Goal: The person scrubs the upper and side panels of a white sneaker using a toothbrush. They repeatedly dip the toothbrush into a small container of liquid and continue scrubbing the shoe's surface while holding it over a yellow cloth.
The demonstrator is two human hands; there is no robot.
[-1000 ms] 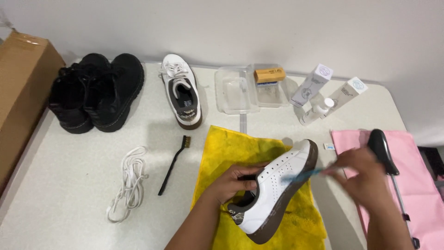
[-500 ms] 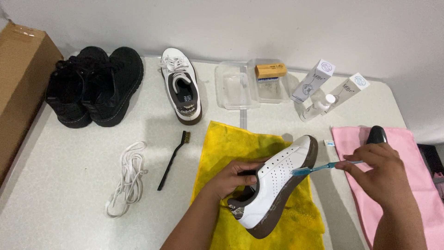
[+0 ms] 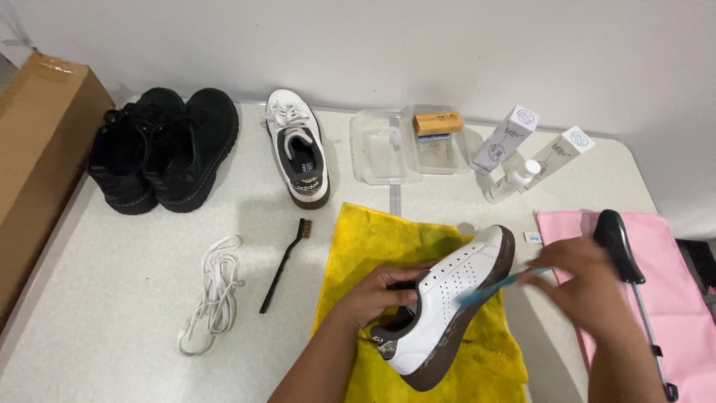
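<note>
White leather, brown sole: the sneaker (image 3: 455,298) lies tilted on its side over a yellow cloth (image 3: 373,242) at the table's near centre, and I see my left hand (image 3: 380,295) closed around its collar while my right hand (image 3: 585,280) pinches a blurred teal brush (image 3: 488,289) against the perforated toe. As I judge it, a hard stroke could roll the propped shoe out of the one-handed hold, or flick dirt onto the pink cloth (image 3: 671,298) at three o'clock. A black wire brush (image 3: 283,263) and loose white laces (image 3: 212,295) lie at nine o'clock; the laced mate (image 3: 298,145) and black boots (image 3: 164,145) sit at eleven, spray bottle (image 3: 511,179) at one.
</note>
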